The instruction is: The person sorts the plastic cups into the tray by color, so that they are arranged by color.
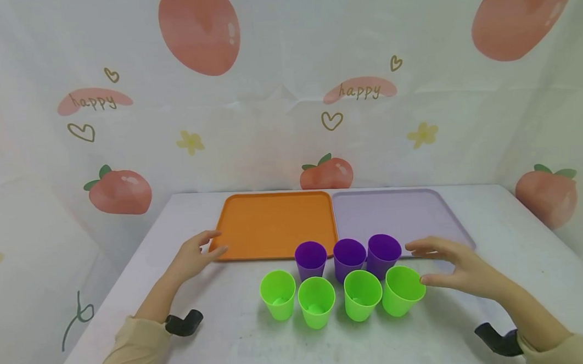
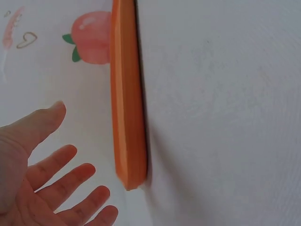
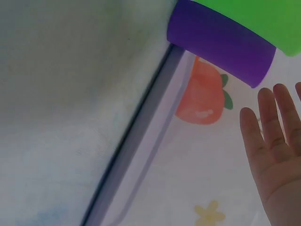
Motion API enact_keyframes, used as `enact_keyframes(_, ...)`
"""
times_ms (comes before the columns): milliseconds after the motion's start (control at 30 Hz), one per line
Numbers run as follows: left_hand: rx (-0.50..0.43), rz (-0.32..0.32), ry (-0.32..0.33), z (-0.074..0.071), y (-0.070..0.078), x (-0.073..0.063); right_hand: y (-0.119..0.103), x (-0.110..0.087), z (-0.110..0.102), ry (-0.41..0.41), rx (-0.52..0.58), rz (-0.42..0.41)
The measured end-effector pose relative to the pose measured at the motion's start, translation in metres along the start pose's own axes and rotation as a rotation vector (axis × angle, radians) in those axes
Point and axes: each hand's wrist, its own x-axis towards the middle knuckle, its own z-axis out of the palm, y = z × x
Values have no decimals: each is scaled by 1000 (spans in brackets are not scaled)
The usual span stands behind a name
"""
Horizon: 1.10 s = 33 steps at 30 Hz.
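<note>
My left hand (image 1: 194, 258) hovers by the left front corner of the orange tray (image 1: 274, 227), its fingers extended and holding nothing. In the left wrist view its fingers (image 2: 61, 188) are spread apart from the orange rim (image 2: 129, 117). My right hand (image 1: 466, 269) is just right of the nearest green cup (image 1: 403, 290) and purple cup (image 1: 383, 257), with thumb and fingers parted. Whether the thumb touches the green cup I cannot tell. Several green cups stand upright in a front row, including the leftmost one (image 1: 278, 294). Three purple cups stand behind them.
A lavender tray (image 1: 392, 215) lies against the right side of the orange tray at the back of the white table (image 1: 220, 339). The purple cups stand close to the trays' front edges. Behind hangs a fruit-patterned cloth (image 1: 269, 139). Black devices (image 1: 184, 323) are on both wrists.
</note>
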Motion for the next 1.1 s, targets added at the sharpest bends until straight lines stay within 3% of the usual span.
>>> enact_keyframes(133, -5, -26, -16, 1, -3, 2, 1, -2, 4, -28, 41, -19)
enact_keyframes(533, -16, -25, -23, 6, -17, 8, 4, -5, 11, -100, 75, 63)
enact_keyframes(833, -42, -2, -35, 6, -23, 12, 5, -6, 14, -111, 100, 19)
enact_keyframes(1100, -110, -54, -40, 1, -27, 13, 7, -7, 17, -116, 93, -9)
